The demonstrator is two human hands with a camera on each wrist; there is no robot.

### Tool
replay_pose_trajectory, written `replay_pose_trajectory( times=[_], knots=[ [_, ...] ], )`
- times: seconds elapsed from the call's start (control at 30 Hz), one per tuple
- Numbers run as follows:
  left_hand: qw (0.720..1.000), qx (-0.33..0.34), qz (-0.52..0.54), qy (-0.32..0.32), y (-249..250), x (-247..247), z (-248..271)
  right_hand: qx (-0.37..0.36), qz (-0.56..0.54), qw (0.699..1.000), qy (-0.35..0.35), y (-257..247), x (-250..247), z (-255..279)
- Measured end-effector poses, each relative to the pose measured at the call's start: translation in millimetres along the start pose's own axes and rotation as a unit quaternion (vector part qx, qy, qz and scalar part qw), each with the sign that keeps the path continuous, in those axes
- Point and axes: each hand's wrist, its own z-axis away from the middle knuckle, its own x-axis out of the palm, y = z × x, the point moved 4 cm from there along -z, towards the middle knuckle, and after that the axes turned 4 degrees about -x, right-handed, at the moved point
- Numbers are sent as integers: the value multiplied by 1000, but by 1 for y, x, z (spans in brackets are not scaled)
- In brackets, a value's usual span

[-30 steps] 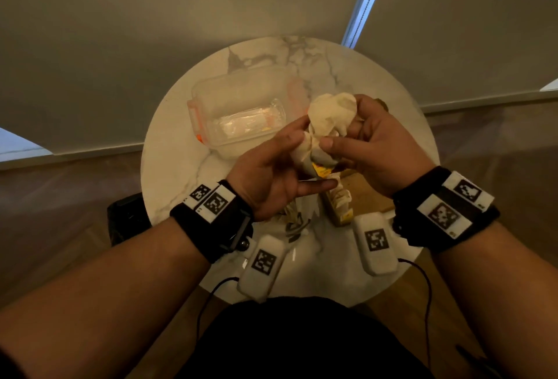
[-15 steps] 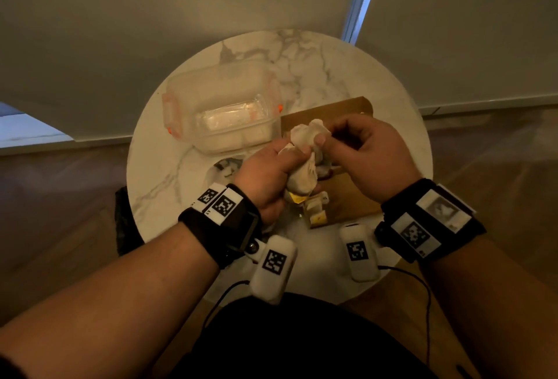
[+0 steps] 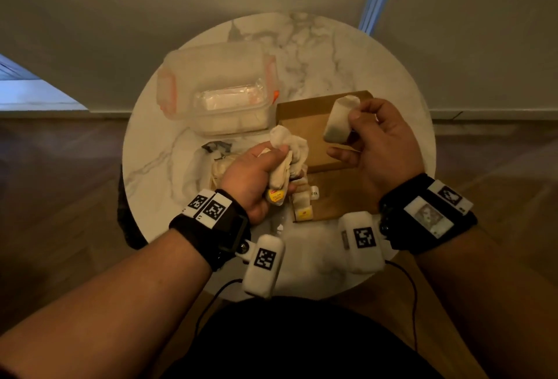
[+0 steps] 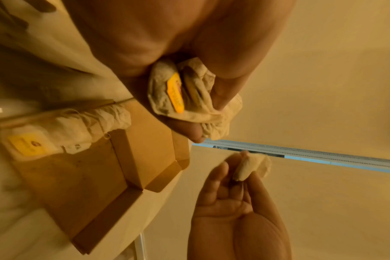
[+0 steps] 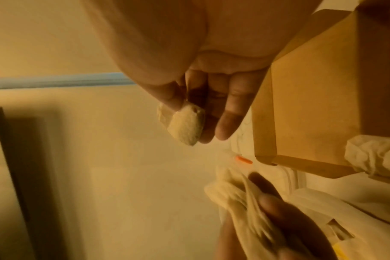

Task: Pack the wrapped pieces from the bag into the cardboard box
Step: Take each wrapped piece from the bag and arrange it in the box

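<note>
My left hand (image 3: 256,173) grips a crumpled pale bag (image 3: 288,149) with a yellow label (image 4: 175,95) over the near left corner of the open cardboard box (image 3: 305,125). My right hand (image 3: 371,140) pinches one small pale wrapped piece (image 3: 339,120) between thumb and fingers, raised above the box. That piece (image 5: 186,124) shows clearly in the right wrist view and also, as the wrapped piece (image 4: 248,167), in the left wrist view. Another wrapped bundle (image 4: 89,126) with a yellow tag lies in the box (image 4: 82,184) at its near edge.
A clear plastic container (image 3: 217,89) with orange clips stands at the back left of the round marble table (image 3: 347,55), touching the box's left side. Crumpled plastic wrap (image 3: 208,161) lies left of my left hand. The table's edge lies close on every side.
My hands have parted: the right hand has drawn the wrapped piece out of the bag and carried it right, over the box. The left hand keeps hold of the bag, slightly lower and left.
</note>
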Motion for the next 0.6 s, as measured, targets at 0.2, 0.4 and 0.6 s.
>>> replay_pose_trajectory(
  times=[0.2,0.4,0.6],
  knots=[
    [999,-19,-10,48,-4,-34,-2,21,121,990,-71,31,-21,-6],
    [997,-44,-36,57,-12,-49,-4,99,419,884,-183,102,-35,14],
    [996,-42,-54,49,-14,-58,-8,149,486,830,-230,135,-25,21]
  ],
)
